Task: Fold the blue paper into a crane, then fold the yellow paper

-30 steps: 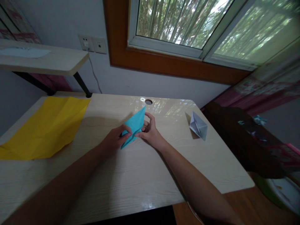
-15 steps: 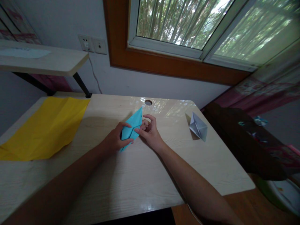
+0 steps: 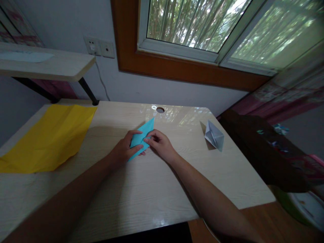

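The folded blue paper point(image 3: 138, 139) is gripped by the left hand point(image 3: 126, 146) and pinched at its right edge by the right hand point(image 3: 161, 143).

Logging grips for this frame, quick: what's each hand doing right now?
Left hand: closed on the folded blue paper, thumb on its near face.
Right hand: thumb and finger pinched at the same paper's right edge.

Brown-framed window point(image 3: 187, 27) above pale desk point(image 3: 157, 192)
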A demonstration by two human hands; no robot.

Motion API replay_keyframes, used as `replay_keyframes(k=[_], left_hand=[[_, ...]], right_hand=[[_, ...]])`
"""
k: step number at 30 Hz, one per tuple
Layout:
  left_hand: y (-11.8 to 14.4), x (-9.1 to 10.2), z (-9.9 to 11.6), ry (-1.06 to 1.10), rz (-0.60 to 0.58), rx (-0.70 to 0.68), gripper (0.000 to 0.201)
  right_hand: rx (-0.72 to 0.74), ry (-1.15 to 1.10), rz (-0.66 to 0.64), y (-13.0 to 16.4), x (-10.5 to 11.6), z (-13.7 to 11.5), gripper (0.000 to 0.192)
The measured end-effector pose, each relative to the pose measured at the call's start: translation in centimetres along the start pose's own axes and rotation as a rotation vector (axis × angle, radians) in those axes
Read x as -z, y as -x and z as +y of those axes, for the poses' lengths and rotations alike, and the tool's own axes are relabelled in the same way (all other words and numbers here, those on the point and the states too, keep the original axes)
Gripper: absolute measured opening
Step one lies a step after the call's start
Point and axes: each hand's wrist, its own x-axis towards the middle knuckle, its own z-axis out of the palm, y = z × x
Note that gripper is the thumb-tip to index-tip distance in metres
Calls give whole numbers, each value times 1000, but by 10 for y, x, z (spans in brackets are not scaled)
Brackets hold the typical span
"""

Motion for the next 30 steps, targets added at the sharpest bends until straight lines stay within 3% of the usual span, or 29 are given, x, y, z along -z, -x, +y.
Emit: replay_keyframes(k=[10, 15, 21, 25, 30], left_hand=[[-2, 1, 8, -143, 100, -11, 44], [-5, 3, 13, -520, 192, -59, 25], [-6, 7, 2, -823, 112, -297, 16], [-5, 9, -4, -995, 173, -430, 16], [-6, 10, -3, -995, 62, -452, 13]], right_hand=[[44, 136, 59, 0, 1, -8, 24], [53, 286, 53, -2, 9, -9, 19], [133, 411, -41, -3, 25, -4, 14], [179, 512, 32, -2, 27, 3, 5], [275, 824, 121, 0, 30, 2, 8]])
